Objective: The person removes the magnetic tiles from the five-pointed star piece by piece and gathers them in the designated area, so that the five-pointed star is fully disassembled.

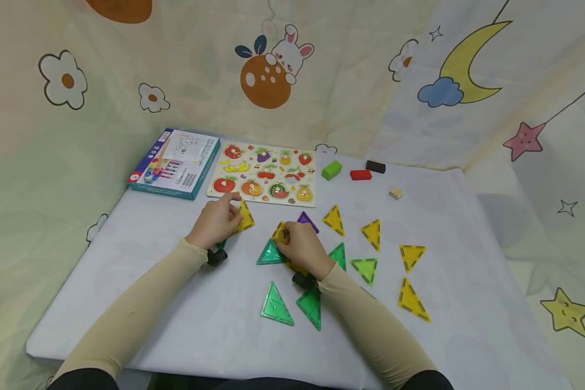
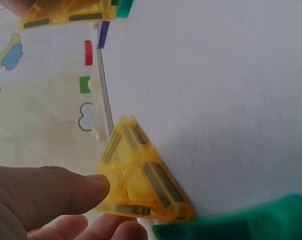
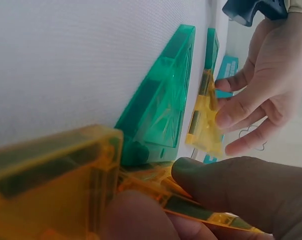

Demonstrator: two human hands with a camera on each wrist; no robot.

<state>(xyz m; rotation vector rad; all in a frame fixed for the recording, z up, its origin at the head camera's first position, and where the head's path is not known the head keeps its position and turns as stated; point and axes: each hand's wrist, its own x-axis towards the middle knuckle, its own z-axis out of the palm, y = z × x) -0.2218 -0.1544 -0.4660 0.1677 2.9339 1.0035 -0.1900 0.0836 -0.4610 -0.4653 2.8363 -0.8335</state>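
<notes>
My left hand (image 1: 214,221) pinches a yellow translucent triangle magnetic tile (image 2: 141,180), thumb on its face and fingers at its lower edge. A green tile (image 2: 245,225) lies right at that tile's bottom corner, mostly hidden by the hand in the head view. My right hand (image 1: 304,246) pinches another yellow triangle tile (image 3: 210,214) between thumb and fingers. It meets the edge of a green triangle tile (image 1: 270,253). One more yellow tile (image 3: 46,185) stands close to the right fingers, partly hidden under the hand in the head view.
A boxed set (image 1: 175,162) and a fruit puzzle board (image 1: 273,158) lie at the back. Green (image 1: 331,170), red (image 1: 361,175) and black (image 1: 375,166) blocks sit behind the loose tiles. Yellow tiles (image 1: 411,300) are on the right; green tiles (image 1: 276,306) lie in front.
</notes>
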